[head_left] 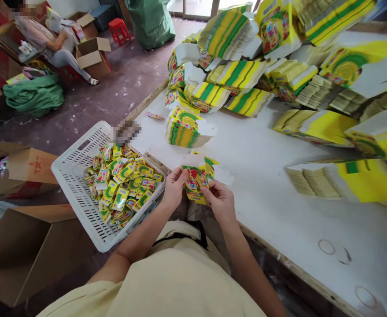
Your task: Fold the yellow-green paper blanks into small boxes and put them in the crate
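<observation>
Between my two hands, just over the table's near edge, is a small yellow, red and green printed carton. My left hand pinches its left side between thumb and fingers. The right side is gripped by my right hand, thumb on the front. Partly hidden behind it, another flat carton lies on the table. A short stack of flat cartons stands a little farther off. To my left, a white plastic basket holds a heap of small yellow-green cartons.
Bundled flat cartons pile up across the far side of the white table. Rubber bands lie at its right. Open cardboard boxes stand on the floor at left. A seated person is beyond, near a red stool.
</observation>
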The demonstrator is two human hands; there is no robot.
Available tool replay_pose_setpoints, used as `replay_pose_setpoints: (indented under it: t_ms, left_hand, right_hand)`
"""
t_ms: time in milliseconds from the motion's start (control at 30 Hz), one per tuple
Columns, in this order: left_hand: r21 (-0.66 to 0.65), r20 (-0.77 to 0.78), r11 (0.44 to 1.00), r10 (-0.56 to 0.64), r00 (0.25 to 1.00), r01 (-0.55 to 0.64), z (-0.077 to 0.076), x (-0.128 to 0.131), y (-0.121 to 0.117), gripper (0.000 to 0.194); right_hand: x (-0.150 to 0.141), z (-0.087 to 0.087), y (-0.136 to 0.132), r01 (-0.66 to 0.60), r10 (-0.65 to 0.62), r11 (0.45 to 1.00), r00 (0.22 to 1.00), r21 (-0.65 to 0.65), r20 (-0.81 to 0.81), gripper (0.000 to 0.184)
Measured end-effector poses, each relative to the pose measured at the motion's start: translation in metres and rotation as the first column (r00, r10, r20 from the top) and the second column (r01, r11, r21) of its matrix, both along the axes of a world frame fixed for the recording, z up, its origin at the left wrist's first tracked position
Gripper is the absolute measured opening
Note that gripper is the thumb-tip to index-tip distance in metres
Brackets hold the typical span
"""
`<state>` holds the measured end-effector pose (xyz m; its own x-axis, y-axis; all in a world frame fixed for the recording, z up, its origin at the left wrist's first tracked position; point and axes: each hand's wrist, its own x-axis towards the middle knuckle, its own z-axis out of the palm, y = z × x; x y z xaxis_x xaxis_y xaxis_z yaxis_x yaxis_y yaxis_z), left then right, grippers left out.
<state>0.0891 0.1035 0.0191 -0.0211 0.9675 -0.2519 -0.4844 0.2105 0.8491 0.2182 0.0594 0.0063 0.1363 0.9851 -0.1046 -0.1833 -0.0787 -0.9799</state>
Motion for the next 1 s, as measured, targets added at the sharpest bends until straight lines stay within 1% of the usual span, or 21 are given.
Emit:
replay_pose_setpoints:
  t_ms: [67, 100, 133, 200, 233, 267, 300, 333, 367, 400, 433, 500, 533, 567, 600, 633, 700, 767, 833, 900, 1000]
  left_hand:
    - [0.069, -0.046, 0.997, -0.037, 0.998, 0.04, 0.006, -0.012, 0.003, 0.028]
    - [0.113, -0.089, 0.989, -0.081, 0.993, 0.091, 0.011, -0.019, 0.005, 0.03]
    - [0.163, -0.146, 0.973, -0.138, 0.98, 0.162, 0.017, -0.026, 0.006, 0.037]
    - [0.262, -0.329, 0.907, -0.238, 0.914, 0.33, 0.031, -0.04, 0.009, 0.059]
    - [0.293, -0.46, 0.861, -0.255, 0.851, 0.417, 0.038, -0.044, 0.009, 0.071]
    - [0.294, -0.601, 0.814, -0.25, 0.759, 0.501, 0.043, -0.046, 0.01, 0.083]
    - [0.257, -0.732, 0.77, -0.239, 0.638, 0.584, 0.048, -0.046, 0.009, 0.092]
    - [0.191, -0.831, 0.733, -0.233, 0.505, 0.653, 0.05, -0.044, 0.008, 0.096]
    - [0.114, -0.891, 0.708, -0.237, 0.387, 0.697, 0.05, -0.041, 0.006, 0.095]
    - [0.047, -0.922, 0.699, -0.244, 0.3, 0.713, 0.048, -0.037, 0.004, 0.088]
    - [0.002, -0.937, 0.705, -0.248, 0.248, 0.71, 0.045, -0.033, 0.002, 0.079]
    - [-0.017, -0.952, 0.738, -0.218, 0.214, 0.675, 0.039, -0.026, -0.003, 0.065]
    - [-0.002, -0.958, 0.749, -0.191, 0.213, 0.662, 0.035, -0.024, -0.005, 0.063]
    - [0.02, -0.962, 0.748, -0.166, 0.215, 0.664, 0.033, -0.023, -0.008, 0.064]
    - [0.043, -0.964, 0.733, -0.149, 0.221, 0.679, 0.03, -0.022, -0.01, 0.066]
    - [0.068, -0.963, 0.713, -0.136, 0.233, 0.698, 0.028, -0.022, -0.012, 0.068]
    - [0.114, -0.96, 0.674, -0.114, 0.256, 0.73, 0.024, -0.021, -0.015, 0.072]
    - [0.141, -0.959, 0.63, -0.104, 0.264, 0.764, 0.02, -0.02, -0.017, 0.07]
    - [0.136, -0.961, 0.599, -0.113, 0.252, 0.789, 0.017, -0.018, -0.017, 0.063]
    - [0.097, -0.963, 0.593, -0.147, 0.226, 0.799, 0.017, -0.017, -0.016, 0.056]
    - [0.002, -0.962, 0.596, -0.218, 0.164, 0.803, 0.021, -0.017, -0.011, 0.055]
  right_hand:
    - [0.009, 0.004, -0.002, -0.036, 0.018, 0.994, 0.983, 0.1, 0.181, 0.018]
    - [0.015, 0.006, -0.003, -0.043, -0.009, 0.984, 0.957, 0.171, 0.291, 0.015]
    - [0.021, 0.01, -0.004, -0.046, -0.062, 0.967, 0.912, 0.25, 0.406, 0.011]
    - [0.031, 0.017, -0.006, -0.08, -0.199, 0.914, 0.765, 0.397, 0.613, 0.008]
    - [0.034, 0.02, -0.006, -0.123, -0.255, 0.884, 0.682, 0.45, 0.686, 0.01]
    - [0.036, 0.024, -0.007, -0.178, -0.294, 0.854, 0.612, 0.49, 0.735, 0.014]
    - [0.036, 0.027, -0.008, -0.241, -0.312, 0.823, 0.565, 0.515, 0.764, 0.018]
    - [0.034, 0.029, -0.008, -0.3, -0.313, 0.794, 0.544, 0.529, 0.779, 0.022]
    - [0.032, 0.03, -0.009, -0.335, -0.309, 0.771, 0.548, 0.542, 0.777, 0.024]
    - [0.029, 0.029, -0.009, -0.325, -0.312, 0.763, 0.572, 0.559, 0.759, 0.025]
    - [0.025, 0.028, -0.01, -0.266, -0.324, 0.775, 0.611, 0.573, 0.722, 0.027]
    - [0.018, 0.021, -0.01, -0.044, -0.351, 0.835, 0.723, 0.548, 0.594, 0.051]
    - [0.015, 0.017, -0.01, 0.066, -0.338, 0.874, 0.796, 0.482, 0.503, 0.064]
    - [0.012, 0.012, -0.009, 0.132, -0.286, 0.917, 0.875, 0.375, 0.392, 0.071]
    - [0.009, 0.008, -0.009, 0.135, -0.2, 0.96, 0.945, 0.246, 0.259, 0.071]
    - [0.006, 0.005, -0.008, 0.09, -0.104, 0.988, 0.988, 0.123, 0.112, 0.066]
    - [0.0, 0.002, -0.005, -0.025, 0.017, 0.998, 0.989, -0.053, -0.147, 0.055]
    - [-0.003, 0.001, -0.001, -0.076, 0.035, 0.988, 0.96, -0.138, -0.279, 0.051]
    - [-0.003, 0.002, 0.002, -0.095, 0.036, 0.98, 0.947, -0.173, -0.319, 0.054]
    - [-0.001, 0.0, 0.002, -0.12, 0.057, 0.976, 0.946, -0.184, -0.318, 0.061]
    - [0.002, -0.002, -0.005, -0.141, 0.108, 0.984, 0.956, -0.105, -0.271, 0.066]
